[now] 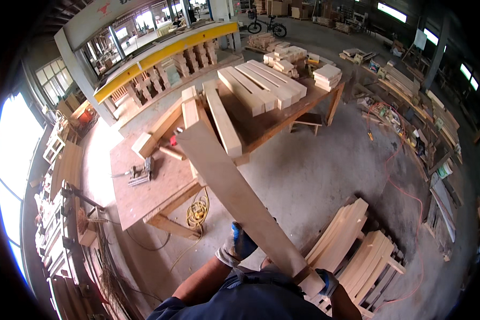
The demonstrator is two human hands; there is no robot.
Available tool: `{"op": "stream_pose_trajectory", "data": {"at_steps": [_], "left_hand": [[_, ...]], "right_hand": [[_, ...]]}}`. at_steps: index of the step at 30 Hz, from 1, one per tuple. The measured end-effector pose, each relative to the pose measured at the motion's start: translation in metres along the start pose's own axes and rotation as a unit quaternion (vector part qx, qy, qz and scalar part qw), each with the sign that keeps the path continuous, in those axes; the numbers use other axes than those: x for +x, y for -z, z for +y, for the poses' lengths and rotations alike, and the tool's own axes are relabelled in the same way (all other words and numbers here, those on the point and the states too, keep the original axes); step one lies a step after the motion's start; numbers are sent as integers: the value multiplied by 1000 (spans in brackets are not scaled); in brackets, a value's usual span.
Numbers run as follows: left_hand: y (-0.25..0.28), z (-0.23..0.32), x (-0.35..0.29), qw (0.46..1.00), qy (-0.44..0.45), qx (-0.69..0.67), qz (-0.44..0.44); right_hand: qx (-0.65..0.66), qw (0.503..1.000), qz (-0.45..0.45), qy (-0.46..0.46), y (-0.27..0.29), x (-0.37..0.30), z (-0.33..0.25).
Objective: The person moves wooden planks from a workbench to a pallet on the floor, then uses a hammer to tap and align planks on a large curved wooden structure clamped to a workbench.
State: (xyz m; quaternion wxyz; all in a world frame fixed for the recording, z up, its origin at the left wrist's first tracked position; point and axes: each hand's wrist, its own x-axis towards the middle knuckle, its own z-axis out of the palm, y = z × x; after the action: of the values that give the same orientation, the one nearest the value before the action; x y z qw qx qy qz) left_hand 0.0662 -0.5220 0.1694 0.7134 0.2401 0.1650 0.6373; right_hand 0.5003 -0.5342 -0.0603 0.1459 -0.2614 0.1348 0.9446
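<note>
A long, wide wooden board (240,197) slants from my body up toward the workbench. My left hand (238,246), in a blue and grey work glove, is closed around its left edge near the middle. At the near end my right hand (328,282), also gloved, grips the right edge. The board's far end lies over timbers on the bench; whether it touches them cannot be told. Beside that end are a pale squared beam (222,120) and another upright-looking beam (190,106). A nail gun (142,172) rests on the bench to the left.
The brown workbench (124,200) carries several beams (261,85) and stacked blocks (328,76). A coiled yellow hose (197,212) hangs by its leg. Planks (338,234) lie on a pallet at lower right. A red hose (420,213) crosses the floor.
</note>
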Motion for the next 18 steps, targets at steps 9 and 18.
{"op": "stream_pose_trajectory", "data": {"at_steps": [9,18], "left_hand": [[77,-29,147,969,99,-49,222],[117,-17,261,918,151,52,364]], "right_hand": [[254,964,-66,-39,-41,-10,-51],[-366,857,299,205,-104,24,-89]]}}
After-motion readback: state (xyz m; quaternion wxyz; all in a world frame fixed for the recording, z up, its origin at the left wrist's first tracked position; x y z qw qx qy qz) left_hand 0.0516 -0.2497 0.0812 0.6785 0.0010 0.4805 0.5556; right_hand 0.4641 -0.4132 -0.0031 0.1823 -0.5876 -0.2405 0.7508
